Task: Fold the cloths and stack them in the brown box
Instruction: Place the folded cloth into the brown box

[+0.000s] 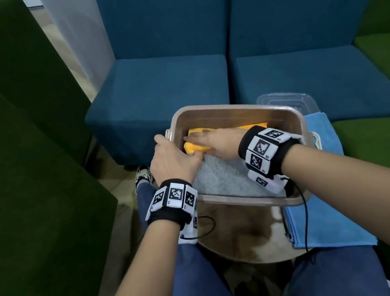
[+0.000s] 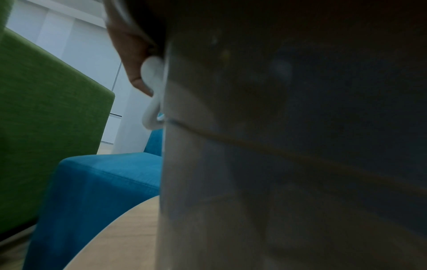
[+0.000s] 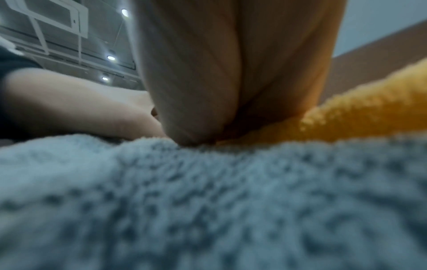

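The brown box (image 1: 234, 109) stands on a small round table (image 1: 242, 238). A folded grey cloth (image 1: 222, 179) lies in its near half and a yellow cloth (image 1: 195, 147) in its far half. My right hand (image 1: 202, 138) lies flat inside the box, its straight fingers pressing on the yellow cloth. My left hand (image 1: 174, 151) grips the box's left wall, with fingers curled over the rim by the white handle (image 2: 151, 91) and the thumb inside against the grey cloth. In the right wrist view the palm (image 3: 231, 73) rests where the grey cloth (image 3: 208, 201) meets the yellow cloth (image 3: 358, 113).
A blue cloth (image 1: 328, 223) lies spread on the table's right side, partly under the box. A clear plastic lid (image 1: 294, 100) sits just behind the box. Blue seats (image 1: 165, 83) stand beyond the table, with green seats (image 1: 13, 178) on both sides. My knees are under the table's near edge.
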{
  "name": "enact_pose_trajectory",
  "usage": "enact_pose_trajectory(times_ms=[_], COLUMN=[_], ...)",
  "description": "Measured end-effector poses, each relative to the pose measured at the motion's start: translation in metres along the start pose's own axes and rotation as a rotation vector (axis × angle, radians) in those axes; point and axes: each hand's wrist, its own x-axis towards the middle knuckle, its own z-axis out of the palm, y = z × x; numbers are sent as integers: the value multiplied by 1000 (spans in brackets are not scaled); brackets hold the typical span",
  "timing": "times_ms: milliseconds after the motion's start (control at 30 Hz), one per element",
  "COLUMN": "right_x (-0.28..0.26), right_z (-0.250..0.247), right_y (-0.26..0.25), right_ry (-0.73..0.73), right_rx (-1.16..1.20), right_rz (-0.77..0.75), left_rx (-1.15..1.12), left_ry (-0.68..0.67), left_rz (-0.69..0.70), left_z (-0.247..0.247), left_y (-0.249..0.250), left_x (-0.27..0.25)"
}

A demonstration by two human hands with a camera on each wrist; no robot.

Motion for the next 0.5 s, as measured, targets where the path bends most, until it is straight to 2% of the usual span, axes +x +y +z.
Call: enact_pose_trajectory(times_ms=[100,133,200,267,333,400,500], right_x=[-14,-21,-36,-43,-43,-44,-46], right_z=[-6,-5,0,6,6,-3,-18], right_y=[16,24,33,36,36,36,33], right_ry=[127,88,-114,-279,-322,-333,-261], right_rx=[-122,-152,-147,-118,-119,-104,-3], right_rz=[166,233,315,312,272,245,197], left_rx=[17,17,20,24,29,35,33], left_ry=[-13,-12,-13,-14,-7,2,10], left_rz=[-12,-14,-12,-12,-9,-6,-4], left_z=[0,1,2,3,3,3,5], left_y=[0,-1,0,3,5,5,3], left_x=[2,2,1,-1,-2,-3,-2])
